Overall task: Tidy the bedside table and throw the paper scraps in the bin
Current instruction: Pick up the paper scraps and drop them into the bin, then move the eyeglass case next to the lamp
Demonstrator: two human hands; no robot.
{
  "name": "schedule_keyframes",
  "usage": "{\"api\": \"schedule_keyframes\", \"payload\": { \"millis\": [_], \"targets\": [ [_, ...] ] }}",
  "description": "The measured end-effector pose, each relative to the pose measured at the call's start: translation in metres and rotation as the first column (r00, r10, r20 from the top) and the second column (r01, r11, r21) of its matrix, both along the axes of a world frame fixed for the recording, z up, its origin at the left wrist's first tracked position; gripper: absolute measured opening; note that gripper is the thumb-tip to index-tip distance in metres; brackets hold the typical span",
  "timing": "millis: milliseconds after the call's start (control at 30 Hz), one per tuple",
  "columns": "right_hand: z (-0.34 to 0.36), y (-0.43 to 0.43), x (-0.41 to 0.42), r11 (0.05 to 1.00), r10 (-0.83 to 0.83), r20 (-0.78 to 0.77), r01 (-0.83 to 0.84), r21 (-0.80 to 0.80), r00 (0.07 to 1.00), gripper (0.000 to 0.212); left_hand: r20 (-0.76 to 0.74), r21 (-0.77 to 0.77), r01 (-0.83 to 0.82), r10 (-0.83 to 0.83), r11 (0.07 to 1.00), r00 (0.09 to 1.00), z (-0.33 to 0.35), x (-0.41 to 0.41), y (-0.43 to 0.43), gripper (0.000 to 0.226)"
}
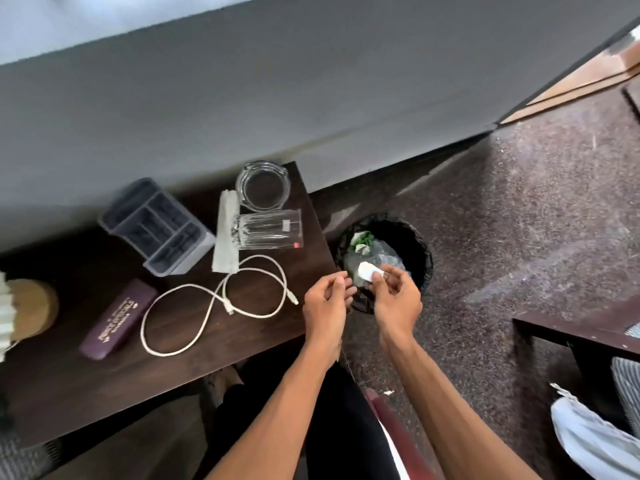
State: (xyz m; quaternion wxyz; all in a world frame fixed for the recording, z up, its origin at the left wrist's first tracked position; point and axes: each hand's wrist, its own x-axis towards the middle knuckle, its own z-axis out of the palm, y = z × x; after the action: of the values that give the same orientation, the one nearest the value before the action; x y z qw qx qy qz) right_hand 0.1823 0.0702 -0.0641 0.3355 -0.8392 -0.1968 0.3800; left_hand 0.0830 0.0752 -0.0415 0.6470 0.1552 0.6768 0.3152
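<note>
1. Scrap (369,271) is above the bin (424,252), not dropped yet. The bin already has waste in it.
2. Left to do, as I judge it: release the scrap, then sort the table (270,327). On it are a loose cable (221,295), a glass (270,230) on its side & a napkin (227,233) touching it.
3. Your R hand (396,299) pinches the scrap between thumb & fingertips, a narrow grip.
4. Your L hand (325,303) is just beside it at the table edge, fingers curled in. Can't tell if it holds anything.
</note>
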Motion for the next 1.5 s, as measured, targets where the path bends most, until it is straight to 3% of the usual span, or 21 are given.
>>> {"api": "schedule_keyframes", "payload": {
  "millis": [167, 400, 700, 867, 967, 1133, 1300, 1500],
  "targets": [
    [-0.036, 0.019, 0.038, 0.995, 0.046, 0.127, -0.034, -0.095, 0.991, 0.02, -0.059, -0.009, 0.156, -0.156, 0.988, 0.986, -0.02, 0.03, 0.012, 0.018],
    [-0.077, 0.048, 0.069, 0.984, 0.156, 0.239, -0.129, -0.126, 0.958, 0.024, -0.074, -0.032, 0.229, -0.231, 0.973, 0.97, -0.041, 0.048, 0.024, 0.022],
    [-0.102, 0.05, 0.081, 0.972, 0.194, 0.199, -0.162, -0.168, 0.961, 0.028, 0.011, -0.093, 0.122, -0.121, 0.988, 0.993, -0.049, 0.061, 0.045, 0.031],
    [-0.069, 0.033, 0.061, 0.957, 0.275, 0.151, -0.254, -0.139, 0.95, 0.019, 0.043, -0.093, 0.056, -0.052, 0.994, 0.998, -0.031, 0.049, 0.042, 0.024],
    [-0.03, 0.021, 0.032, 0.964, 0.265, 0.131, -0.261, -0.05, 0.955, 0.013, 0.061, -0.017, 0.045, -0.043, 0.999, 0.997, -0.004, 0.024, 0.032, 0.021],
    [0.03, 0.004, -0.038, 0.954, 0.297, -0.003, -0.297, 0.038, 0.955, 0.009, 0.009, 0.073, -0.07, 0.069, 0.995, 0.998, 0.043, -0.068, -0.007, 0.022],
    [0.068, -0.007, -0.122, 0.828, 0.557, -0.131, -0.537, 0.161, 0.82, 0.007, -0.103, 0.033, -0.31, 0.312, 0.95, 0.944, 0.062, -0.175, -0.059, 0.023],
    [0.081, -0.001, -0.215, 0.561, 0.826, -0.107, -0.79, 0.25, 0.553, 0.008, -0.254, 0.118, -0.59, 0.599, 0.798, 0.759, 0.051, -0.268, -0.089, 0.024]
  ]
}}
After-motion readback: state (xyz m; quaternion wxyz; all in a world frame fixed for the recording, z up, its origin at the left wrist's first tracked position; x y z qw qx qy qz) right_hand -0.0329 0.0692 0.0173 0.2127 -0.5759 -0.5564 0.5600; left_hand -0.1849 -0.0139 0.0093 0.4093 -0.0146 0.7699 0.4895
